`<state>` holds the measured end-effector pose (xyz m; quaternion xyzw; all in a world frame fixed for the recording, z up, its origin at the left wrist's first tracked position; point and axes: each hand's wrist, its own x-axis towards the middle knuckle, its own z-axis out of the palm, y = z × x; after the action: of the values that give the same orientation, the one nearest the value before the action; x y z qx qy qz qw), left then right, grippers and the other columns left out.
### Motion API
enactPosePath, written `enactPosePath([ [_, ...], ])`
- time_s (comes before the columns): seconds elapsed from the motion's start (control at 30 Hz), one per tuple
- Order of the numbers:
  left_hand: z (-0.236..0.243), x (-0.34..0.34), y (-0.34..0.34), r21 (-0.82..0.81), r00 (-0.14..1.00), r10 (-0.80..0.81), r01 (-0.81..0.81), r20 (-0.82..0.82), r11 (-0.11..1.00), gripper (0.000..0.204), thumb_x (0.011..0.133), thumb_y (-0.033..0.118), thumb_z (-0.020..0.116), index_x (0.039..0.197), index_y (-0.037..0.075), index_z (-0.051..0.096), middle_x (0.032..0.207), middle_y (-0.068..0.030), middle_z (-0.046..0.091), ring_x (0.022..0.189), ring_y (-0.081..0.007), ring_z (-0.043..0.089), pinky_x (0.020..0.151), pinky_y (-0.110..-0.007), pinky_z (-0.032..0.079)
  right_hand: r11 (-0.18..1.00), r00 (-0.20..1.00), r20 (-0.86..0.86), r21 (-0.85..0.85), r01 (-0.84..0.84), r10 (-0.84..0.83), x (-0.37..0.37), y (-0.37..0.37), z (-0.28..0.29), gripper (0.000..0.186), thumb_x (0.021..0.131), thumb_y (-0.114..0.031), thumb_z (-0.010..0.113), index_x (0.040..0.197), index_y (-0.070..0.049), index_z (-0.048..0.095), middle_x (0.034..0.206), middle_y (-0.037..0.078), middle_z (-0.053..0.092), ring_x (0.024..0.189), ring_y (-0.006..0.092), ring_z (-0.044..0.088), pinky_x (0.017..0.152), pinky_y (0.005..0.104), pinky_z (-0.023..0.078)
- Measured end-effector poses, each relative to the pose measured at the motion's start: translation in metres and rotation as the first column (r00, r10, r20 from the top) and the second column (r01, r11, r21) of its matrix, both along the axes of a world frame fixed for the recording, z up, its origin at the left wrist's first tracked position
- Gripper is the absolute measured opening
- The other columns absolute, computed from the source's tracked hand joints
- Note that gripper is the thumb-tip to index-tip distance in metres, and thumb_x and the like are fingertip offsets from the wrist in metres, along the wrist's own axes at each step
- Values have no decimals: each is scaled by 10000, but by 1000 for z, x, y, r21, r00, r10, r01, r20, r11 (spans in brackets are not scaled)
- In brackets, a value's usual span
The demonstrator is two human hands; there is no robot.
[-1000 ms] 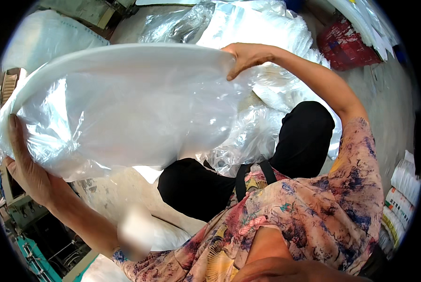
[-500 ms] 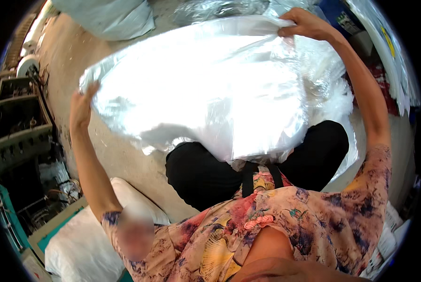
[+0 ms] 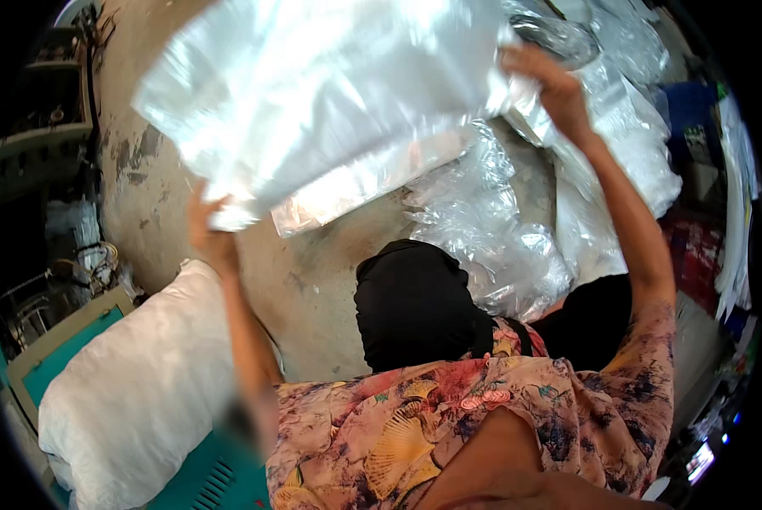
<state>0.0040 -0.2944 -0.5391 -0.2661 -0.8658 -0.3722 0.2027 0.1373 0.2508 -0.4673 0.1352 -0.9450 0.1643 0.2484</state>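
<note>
Gripping the near left corner of a wide translucent plastic sheet (image 3: 338,93), the left hand (image 3: 211,225) is clamped on it, while the right hand (image 3: 552,83) is closed on its right edge. The sheet spreads between them above the floor (image 3: 313,289), beyond the black-clad knees (image 3: 415,302); crumpled clear film (image 3: 491,234) lies nearby, and a stuffed white sack (image 3: 143,391) sits at left.
</note>
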Motion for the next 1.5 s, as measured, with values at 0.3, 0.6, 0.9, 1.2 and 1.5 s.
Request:
enactPosePath([
  [0.3,-131,51,-3,-284,969,78,-9,233,959,278,795,-122,599,1000,53,671,1359,-146,573,1253,-338,550,998,-402,496,986,815,559,27,167,-154,11,-42,-157,353,814,60,472,1070,-49,689,1311,106,612,1123,342,606,948,405,494],
  [0.6,-129,46,-19,-593,957,179,-9,229,805,365,790,-68,625,1116,93,655,1380,-143,552,1275,-361,514,1044,-461,415,969,735,643,232,81,-215,-7,-72,-133,391,851,-100,609,1239,-141,629,1472,63,473,1307,365,469,1074,547,370],
  [0.9,-76,-50,98,-430,986,167,-152,-3,890,471,866,156,679,1323,143,565,1477,-107,454,1369,-343,405,1081,-564,317,945,921,316,301,128,-226,-138,-188,-81,559,884,-425,661,1395,-253,513,1547,112,355,1449,359,265,1104,701,197],
  [1.2,-221,-88,81,-616,882,401,-176,247,768,648,930,543,517,1524,377,316,1651,-32,109,1479,-382,169,1076,-745,-61,760,554,635,649,-5,-538,-143,-99,-192,766,925,-665,424,1564,-362,133,1606,81,256,1484,284,221,1115,714,-75],
  [1.5,-249,-88,71,-625,912,395,-246,110,741,617,961,533,489,1525,336,335,1649,-34,118,1484,-365,178,1022,-785,82,960,712,653,258,111,-258,-134,-78,-258,782,889,-591,544,1555,-367,200,1395,115,489,1332,302,401,1102,709,116],
])
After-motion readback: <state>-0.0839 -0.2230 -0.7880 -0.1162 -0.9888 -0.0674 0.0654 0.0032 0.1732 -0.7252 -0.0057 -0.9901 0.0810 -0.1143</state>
